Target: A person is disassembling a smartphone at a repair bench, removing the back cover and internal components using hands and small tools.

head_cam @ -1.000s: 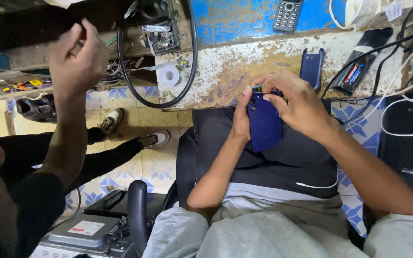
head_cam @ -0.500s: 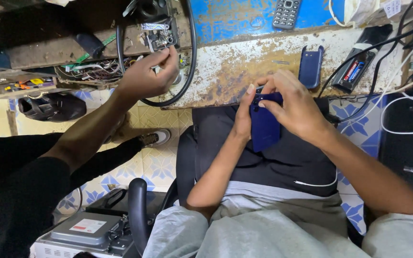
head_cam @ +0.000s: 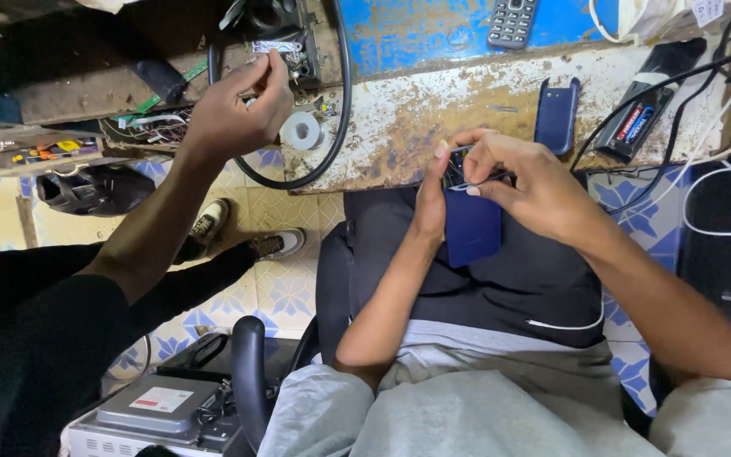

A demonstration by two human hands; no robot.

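The left hand (head_cam: 430,199) grips a blue phone (head_cam: 472,224) held over the lap, just below the bench (head_cam: 433,110) edge. The right hand (head_cam: 528,182) pinches closed at its top edge, perhaps on a thin tool. A co-worker's hand (head_cam: 234,114) touches a gadget.
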